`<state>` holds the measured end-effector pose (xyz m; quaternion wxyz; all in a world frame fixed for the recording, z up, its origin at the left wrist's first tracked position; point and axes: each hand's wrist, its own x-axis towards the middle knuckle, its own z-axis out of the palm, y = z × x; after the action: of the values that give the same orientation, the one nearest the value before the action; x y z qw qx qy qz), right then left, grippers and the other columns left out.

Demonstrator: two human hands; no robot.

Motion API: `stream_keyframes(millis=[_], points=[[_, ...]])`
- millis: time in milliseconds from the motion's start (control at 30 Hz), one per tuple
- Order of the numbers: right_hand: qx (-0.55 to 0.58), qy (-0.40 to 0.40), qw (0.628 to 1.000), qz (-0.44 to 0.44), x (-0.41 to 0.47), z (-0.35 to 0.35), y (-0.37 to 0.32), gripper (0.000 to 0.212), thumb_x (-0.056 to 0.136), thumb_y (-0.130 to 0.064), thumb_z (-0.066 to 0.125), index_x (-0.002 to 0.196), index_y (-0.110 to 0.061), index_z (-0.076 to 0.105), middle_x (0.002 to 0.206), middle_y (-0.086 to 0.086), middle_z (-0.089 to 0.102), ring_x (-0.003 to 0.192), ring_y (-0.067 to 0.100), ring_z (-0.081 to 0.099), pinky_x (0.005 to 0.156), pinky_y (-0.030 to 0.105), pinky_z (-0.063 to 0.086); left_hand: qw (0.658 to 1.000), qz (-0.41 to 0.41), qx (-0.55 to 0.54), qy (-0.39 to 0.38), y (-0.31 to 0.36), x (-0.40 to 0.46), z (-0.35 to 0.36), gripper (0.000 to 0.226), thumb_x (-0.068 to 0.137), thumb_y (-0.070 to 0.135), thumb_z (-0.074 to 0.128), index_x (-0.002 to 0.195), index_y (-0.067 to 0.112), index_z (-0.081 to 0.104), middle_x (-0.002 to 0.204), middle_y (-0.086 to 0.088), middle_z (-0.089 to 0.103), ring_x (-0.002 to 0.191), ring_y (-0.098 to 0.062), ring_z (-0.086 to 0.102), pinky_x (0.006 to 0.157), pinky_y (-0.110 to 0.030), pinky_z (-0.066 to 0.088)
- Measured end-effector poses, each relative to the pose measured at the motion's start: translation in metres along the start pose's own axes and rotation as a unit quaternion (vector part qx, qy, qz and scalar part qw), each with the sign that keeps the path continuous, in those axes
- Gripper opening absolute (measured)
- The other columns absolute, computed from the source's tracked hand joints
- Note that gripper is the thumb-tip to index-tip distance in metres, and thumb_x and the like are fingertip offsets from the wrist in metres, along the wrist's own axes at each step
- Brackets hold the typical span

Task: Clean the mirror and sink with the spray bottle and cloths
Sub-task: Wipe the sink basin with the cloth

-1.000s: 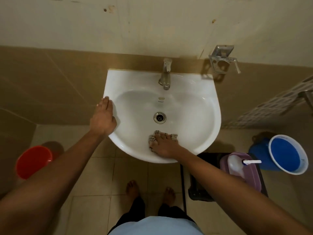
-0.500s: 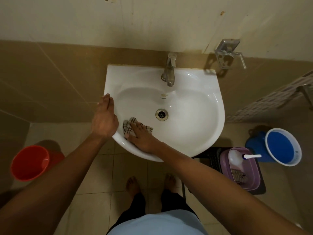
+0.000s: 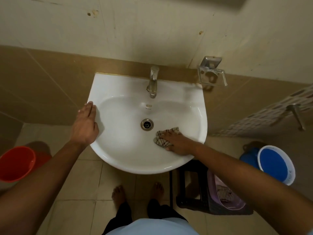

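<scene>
Wall (image 3: 152, 28): cream plaster above, a band of brown tile below, a few chips and marks in the plaster.

Floor (image 3: 76, 192): pale square tiles; the person's bare feet stand on it below the sink.

Sink (image 3: 118, 150): white basin fixed to the far wall, rounded near edge, wet sheen inside.

Red bucket (image 3: 15, 164): on the floor at the far left, cut by the frame edge.

Blue bucket (image 3: 274, 164): on the floor at the right, white rim, blue inside.

Black crate (image 3: 191, 189): on the floor just right of the sink, holding a lilac tub (image 3: 237, 206) with a checked rag inside; the right forearm crosses over it.

Left hand (image 3: 85, 124): laid flat on the left rim of the sink, fingers straight and together, holding nothing.

Right hand (image 3: 177, 141): inside the basin at the near right, fingers spread and pressing down on the cloth.

Cloth (image 3: 162, 137): checked, crumpled, lying on the basin wall just right of the drain, partly under the right hand.

Tap (image 3: 153, 82): metal, at the middle of the far rim, spout over the basin.

Metal holder (image 3: 210, 72): on the wall right of the tap.

Drain (image 3: 147, 124): round metal ring at the basin's centre.
</scene>
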<state>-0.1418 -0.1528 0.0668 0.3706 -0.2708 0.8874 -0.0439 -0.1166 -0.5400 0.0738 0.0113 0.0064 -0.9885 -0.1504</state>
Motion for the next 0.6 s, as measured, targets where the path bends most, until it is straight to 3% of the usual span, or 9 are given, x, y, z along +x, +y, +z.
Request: stream_keyframes(millis=[200,333,433,500,533,567,600], points=[[-0.257,0.026,0.966,-0.032,0.021,-0.055,0.058,0.062,0.103,-0.018,0.039,0.158,-0.025,0.01,0.166,-0.001,0.007,0.153,0.021,-0.001,0.12,0.042,-0.01,1.0,-0.014,-0.002,0.0,0.0,-0.002,0.003,0.068,0.083,-0.004,0.057,0.146,-0.006,0.031,0.156,-0.025,0.026,0.145,-0.04,0.022,0.12,-0.05,0.017],[-0.26,0.055,0.964,-0.013,0.021,-0.052,0.049,0.063,0.1,-0.006,0.034,0.158,-0.019,0.012,0.166,0.002,0.008,0.153,0.023,0.0,0.12,0.041,-0.011,1.0,-0.016,-0.001,0.001,0.0,-0.001,0.004,0.064,0.085,0.005,0.048,0.146,-0.005,0.031,0.156,-0.024,0.026,0.145,-0.039,0.022,0.12,-0.049,0.016],[-0.098,0.108,0.988,0.047,0.016,-0.022,0.028,0.062,0.097,-0.006,0.042,0.156,-0.016,0.023,0.164,0.007,0.02,0.152,0.027,0.011,0.122,0.041,0.0,1.0,-0.022,-0.002,-0.002,0.002,0.002,0.002,0.069,0.078,0.012,0.037,0.144,-0.008,0.035,0.153,-0.026,0.03,0.142,-0.042,0.026,0.119,-0.051,0.02],[0.091,0.164,0.979,0.074,0.007,-0.003,0.006,0.056,0.097,-0.01,0.048,0.151,-0.017,0.035,0.155,0.009,0.039,0.143,0.03,0.034,0.118,0.038,0.023,1.0,-0.026,-0.003,-0.001,0.004,0.003,0.0,0.069,0.077,0.012,0.038,0.142,-0.009,0.036,0.152,-0.027,0.032,0.141,-0.042,0.027,0.119,-0.051,0.021],[0.199,0.198,0.954,0.101,0.006,0.001,-0.006,0.051,0.098,-0.012,0.05,0.148,-0.016,0.04,0.145,0.01,0.05,0.133,0.031,0.046,0.11,0.037,0.035,1.0,-0.025,-0.005,0.0,0.005,0.004,0.0,0.067,0.078,0.011,0.039,0.142,-0.01,0.036,0.151,-0.028,0.032,0.141,-0.043,0.027,0.119,-0.051,0.021],[0.315,0.244,0.907,0.138,0.006,0.0,-0.017,0.045,0.099,-0.014,0.05,0.143,-0.014,0.046,0.134,0.01,0.058,0.121,0.03,0.055,0.101,0.035,0.043,1.0,-0.025,-0.007,-0.001,0.006,0.004,-0.001,0.066,0.079,0.009,0.041,0.142,-0.01,0.036,0.151,-0.029,0.032,0.141,-0.043,0.027,0.119,-0.052,0.022],[0.436,0.284,0.833,0.188,0.01,-0.004,-0.025,0.037,0.1,-0.016,0.049,0.137,-0.011,0.052,0.124,0.01,0.063,0.112,0.028,0.06,0.095,0.035,0.047,1.0,-0.023,-0.009,-0.002,0.006,0.004,-0.001,0.065,0.079,0.007,0.042,0.142,-0.011,0.036,0.151,-0.029,0.031,0.141,-0.044,0.027,0.118,-0.053,0.022]])
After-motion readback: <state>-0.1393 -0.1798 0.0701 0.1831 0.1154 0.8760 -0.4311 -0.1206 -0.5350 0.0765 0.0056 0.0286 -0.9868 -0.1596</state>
